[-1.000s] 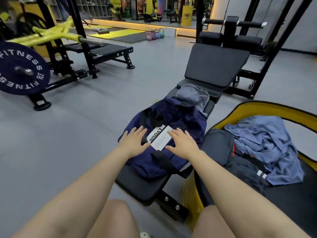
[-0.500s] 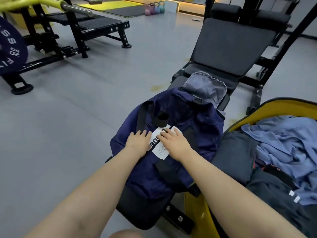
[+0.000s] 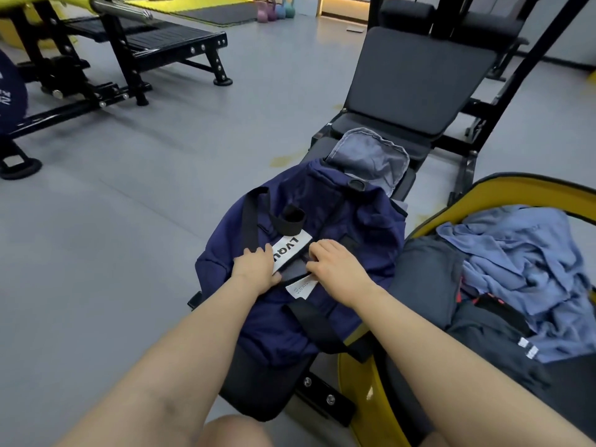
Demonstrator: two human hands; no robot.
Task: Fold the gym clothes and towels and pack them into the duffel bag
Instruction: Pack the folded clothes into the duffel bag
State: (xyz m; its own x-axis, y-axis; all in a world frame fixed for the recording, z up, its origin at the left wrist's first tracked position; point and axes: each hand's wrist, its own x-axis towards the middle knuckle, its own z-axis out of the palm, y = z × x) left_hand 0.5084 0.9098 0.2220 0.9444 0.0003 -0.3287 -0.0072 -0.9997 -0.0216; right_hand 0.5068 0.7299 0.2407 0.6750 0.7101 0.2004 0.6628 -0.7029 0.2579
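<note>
A navy duffel bag (image 3: 361, 227) lies on a black gym bench (image 3: 416, 79), its grey-lined end flap (image 3: 367, 159) open at the far end. My left hand (image 3: 254, 266) grips the edge of the white "LVQU" handle wrap (image 3: 292, 250) on top of the bag. My right hand (image 3: 335, 266), fingers curled, pinches the wrap's other side over the dark straps, and a small white tag (image 3: 301, 288) sticks out beneath it. To the right a crumpled blue garment (image 3: 522, 262) and dark clothes (image 3: 425, 279) lie unfolded.
The clothes sit in a yellow-rimmed black tub (image 3: 516, 188) at my right. A black and yellow weight machine (image 3: 129, 50) stands at the far left on the grey floor. Kettlebells (image 3: 275, 9) line the back wall. My knees show at the bottom edge.
Both hands went from lying flat on the white wrap to curling around it, and the wrap has come apart, exposing the straps and the small tag. The view has moved closer.
</note>
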